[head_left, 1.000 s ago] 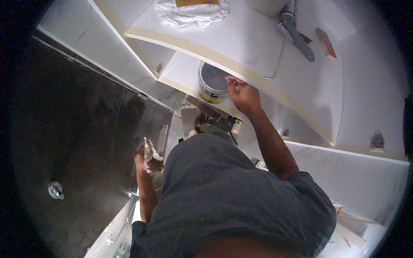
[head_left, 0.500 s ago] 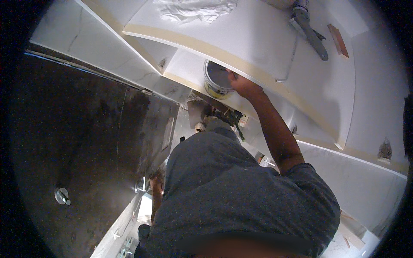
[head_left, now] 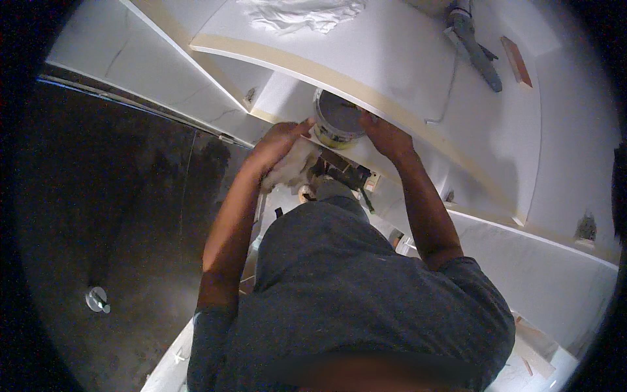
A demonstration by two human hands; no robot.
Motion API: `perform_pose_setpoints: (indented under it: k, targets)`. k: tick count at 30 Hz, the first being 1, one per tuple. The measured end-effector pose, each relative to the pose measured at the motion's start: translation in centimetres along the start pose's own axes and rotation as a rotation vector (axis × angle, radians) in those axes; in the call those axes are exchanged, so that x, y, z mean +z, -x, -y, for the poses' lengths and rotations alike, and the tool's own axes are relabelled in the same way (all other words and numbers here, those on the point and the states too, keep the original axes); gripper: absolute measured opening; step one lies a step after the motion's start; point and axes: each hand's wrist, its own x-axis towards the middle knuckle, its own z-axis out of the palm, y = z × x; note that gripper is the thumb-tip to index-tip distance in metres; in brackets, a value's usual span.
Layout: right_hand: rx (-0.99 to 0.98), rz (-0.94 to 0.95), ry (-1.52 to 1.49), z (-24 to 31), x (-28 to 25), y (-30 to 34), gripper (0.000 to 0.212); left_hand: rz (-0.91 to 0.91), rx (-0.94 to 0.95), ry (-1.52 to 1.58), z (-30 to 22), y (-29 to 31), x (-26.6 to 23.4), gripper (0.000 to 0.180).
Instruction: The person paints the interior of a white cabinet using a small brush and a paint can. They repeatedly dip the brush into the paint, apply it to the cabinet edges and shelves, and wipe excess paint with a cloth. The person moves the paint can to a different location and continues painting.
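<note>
A round pale bucket [head_left: 334, 138] with a yellowish printed side stands in the lower opening under a long shelf edge. Its inside looks grey. My right hand [head_left: 390, 138] grips the bucket at its right rim, with some fingers hidden over the edge. On the other side my left hand [head_left: 277, 144] reaches up to the bucket's left wall. Its fingers are stretched out and slightly blurred, with the tips at or very close to the wall.
The shelf edge [head_left: 281, 64] runs just above the bucket. On the white surface beyond lie a crumpled white cloth [head_left: 307, 14], a grey pipe fitting [head_left: 471, 49], a thin bent rod [head_left: 447, 95] and a reddish strip [head_left: 516, 62]. A dark panel [head_left: 124, 196] with a round metal fixture [head_left: 97, 300] fills the left.
My left hand has come up from low beside my body to the bucket's left side. My right hand stays at the rim, and the bucket has shifted very slightly in view.
</note>
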Motion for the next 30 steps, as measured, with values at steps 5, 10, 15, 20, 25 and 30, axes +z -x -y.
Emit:
perform_pose_setpoints:
  k: [5, 10, 15, 20, 25, 30]
  targets:
    - [0.116, 0.075, -0.08, 2.1, -2.4, 1.6, 0.051, 0.192, -0.108, -0.152, -4.1, -3.7, 0.5, 0.071]
    - [-0.082, -0.083, -0.027, 0.1, 0.2, 1.4, 0.044, 0.2, 0.234, -0.315, 2.5, -7.9, 2.2, 0.066]
    - [-0.065, -0.127, -0.042, 1.4, -0.6, 1.9, 0.031, 0.114, 0.19, -0.23, 3.3, -6.4, 3.7, 0.06]
    - [0.068, -0.012, -0.142, 1.4, -0.4, 2.5, 0.026, 0.057, -0.068, 0.066, -0.4, -0.9, 5.1, 0.053]
    - [-0.141, -0.155, -0.276, 2.9, -1.7, 3.3, 0.024, -0.153, 0.351, -0.049, 5.6, -2.9, 8.0, 0.052]
    - [-0.16, -0.117, -0.261, 2.6, -2.0, 3.6, 0.024, -0.114, 0.111, -0.074, 4.0, -1.8, 7.4, 0.055]
